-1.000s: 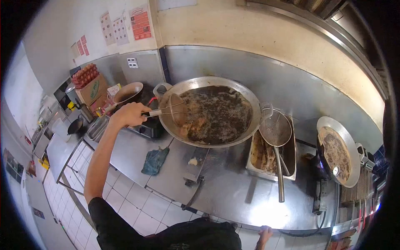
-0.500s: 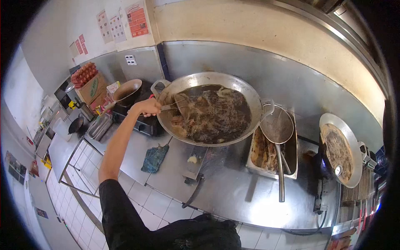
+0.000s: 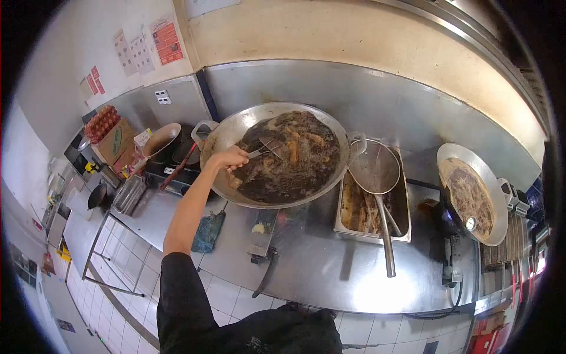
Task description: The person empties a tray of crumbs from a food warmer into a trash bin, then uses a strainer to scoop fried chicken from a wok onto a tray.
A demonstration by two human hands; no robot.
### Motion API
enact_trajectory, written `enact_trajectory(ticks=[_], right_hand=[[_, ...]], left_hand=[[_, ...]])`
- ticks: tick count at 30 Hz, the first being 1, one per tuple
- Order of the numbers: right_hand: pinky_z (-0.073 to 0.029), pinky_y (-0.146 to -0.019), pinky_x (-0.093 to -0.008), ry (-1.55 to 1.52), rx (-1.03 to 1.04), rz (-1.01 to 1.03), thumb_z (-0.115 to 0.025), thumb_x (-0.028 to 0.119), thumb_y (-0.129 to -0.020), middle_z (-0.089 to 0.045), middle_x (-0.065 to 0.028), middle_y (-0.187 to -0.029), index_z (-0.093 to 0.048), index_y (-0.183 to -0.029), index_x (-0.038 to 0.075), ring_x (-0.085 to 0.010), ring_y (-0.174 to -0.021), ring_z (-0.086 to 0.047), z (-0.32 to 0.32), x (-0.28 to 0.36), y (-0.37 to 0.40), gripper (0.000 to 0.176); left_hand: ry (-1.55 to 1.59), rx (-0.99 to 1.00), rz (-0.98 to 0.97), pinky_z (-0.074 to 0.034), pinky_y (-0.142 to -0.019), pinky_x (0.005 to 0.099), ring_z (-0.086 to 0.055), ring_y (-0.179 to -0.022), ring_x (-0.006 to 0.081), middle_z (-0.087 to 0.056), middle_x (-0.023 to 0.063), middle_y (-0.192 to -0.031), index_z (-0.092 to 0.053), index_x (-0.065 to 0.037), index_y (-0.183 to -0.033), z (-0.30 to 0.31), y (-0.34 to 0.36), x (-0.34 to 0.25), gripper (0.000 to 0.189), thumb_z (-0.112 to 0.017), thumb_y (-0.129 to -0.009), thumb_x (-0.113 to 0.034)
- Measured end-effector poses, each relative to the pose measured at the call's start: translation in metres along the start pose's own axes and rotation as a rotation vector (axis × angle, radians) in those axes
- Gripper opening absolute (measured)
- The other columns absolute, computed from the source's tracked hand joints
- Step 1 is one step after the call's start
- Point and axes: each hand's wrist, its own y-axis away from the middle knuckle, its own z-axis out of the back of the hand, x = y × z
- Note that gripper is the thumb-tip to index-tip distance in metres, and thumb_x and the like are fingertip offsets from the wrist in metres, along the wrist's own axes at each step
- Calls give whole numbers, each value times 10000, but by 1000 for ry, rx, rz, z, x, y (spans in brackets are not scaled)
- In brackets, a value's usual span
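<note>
My left hand point(image 3: 232, 158) is closed around the handle of a metal spatula point(image 3: 271, 146), its arm reaching in over the near left rim of a large wok point(image 3: 221, 138). The wok is filled with dark, bubbling oil point(image 3: 277, 186). The spatula's head is at the oil, beside browned pieces of food point(image 3: 303, 147) that show at the surface. A paler piece point(image 3: 234, 180) lies against the wok's left wall, just below my hand. My right hand is out of view.
A strainer point(image 3: 374, 168) rests across a metal pan point(image 3: 368, 236) right of the wok. Farther right stands a second wok point(image 3: 498, 215) of frothy oil. A blue-green cloth point(image 3: 207, 231) lies near my forearm. A smaller pan point(image 3: 162, 141) and egg trays point(image 3: 101, 122) are at the left.
My left hand has carried the spatula from the wok's left side rightward toward the middle of the oil. Browned pieces now show beside its head. The camera view has shifted slightly.
</note>
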Motion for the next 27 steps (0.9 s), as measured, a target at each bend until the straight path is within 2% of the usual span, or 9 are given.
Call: enact_trajectory(ticks=[1, 8, 14, 17, 19, 20, 22, 25, 27], right_hand=[[-519, -722, -349, 0, -1, 3, -605, 377, -913, -608, -106, -928, -548, -1154, 46, -232, -812, -602, -1, 0, 0, 412], [-521, -711, -348, -13, -7, 10, -603, 372, -914, -611, -110, -943, -546, -1164, 46, -234, -815, -607, -2, -3, 1, 415], [-523, -702, -347, -9, -12, 22, -602, 368, -915, -614, -112, -956, -544, -1173, 46, -236, -818, -612, -2, -5, 1, 417], [-524, -697, -347, -4, -13, 40, -601, 366, -915, -615, -113, -962, -543, -1178, 46, -237, -819, -614, 1, -6, 1, 418], [-525, -694, -347, -7, -17, 44, -601, 365, -916, -616, -114, -967, -543, -1181, 46, -237, -820, -615, 2, -5, -1, 419], [-525, -692, -347, -3, -18, 48, -601, 365, -916, -617, -115, -969, -542, -1182, 46, -237, -820, -616, 1, -5, -2, 420], [-526, -689, -347, -3, -16, 50, -600, 363, -916, -618, -116, -973, -542, -1185, 46, -238, -821, -618, -1, -4, -2, 421], [-527, -685, -346, -11, -13, 47, -600, 361, -916, -619, -117, -980, -541, -1190, 46, -239, -823, -620, -6, -6, -2, 422], [-527, -681, -346, -18, -8, 38, -599, 360, -917, -620, -118, -984, -540, -1193, 46, -239, -824, -621, -10, -11, 0, 423]], left_hand=[[11, 18, -16, -323, -391, 286, -414, -441, 93, -521, 32, -674, -532, 1, -1297, -2, -3, -3, 405, -550, -908, -111], [-109, 8, -85, -331, -398, 302, -422, -438, 108, -543, 54, -659, -538, 8, -1296, -15, 17, -25, 413, -547, -899, -105], [-202, 38, -117, -359, -414, 314, -405, -410, 110, -527, 56, -618, -468, -49, -1379, -19, 56, -35, 467, -550, -922, -97], [-297, 56, -202, -416, -473, 349, -512, -477, 161, -584, 105, -639, -504, -52, -1346, -22, 70, -37, 459, -581, -900, -126], [-556, -68, -328, -510, -650, 390, -643, -672, 258, -679, 180, -844, -587, -116, -1277, -23, 82, -38, 438, -590, -841, -157], [-552, -68, -329, -510, -650, 390, -643, -672, 258, -679, 180, -844, -587, -116, -1277, -23, 89, -39, 438, -590, -841, -157], [-662, -150, -271, -502, -798, 424, -654, -876, 334, -677, 209, -936, -606, -123, -1244, -20, 131, -68, 413, -594, -833, -155], [-785, -279, -459, -501, -774, 447, -644, -848, 373, -671, 202, -922, -598, -90, -1225, -12, 159, -80, 401, -629, -831, -159], [-779, -306, -428, -496, -783, 457, -641, -861, 375, -670, 203, -924, -603, -98, -1217, -11, 188, -106, 395, -627, -827, -155]])
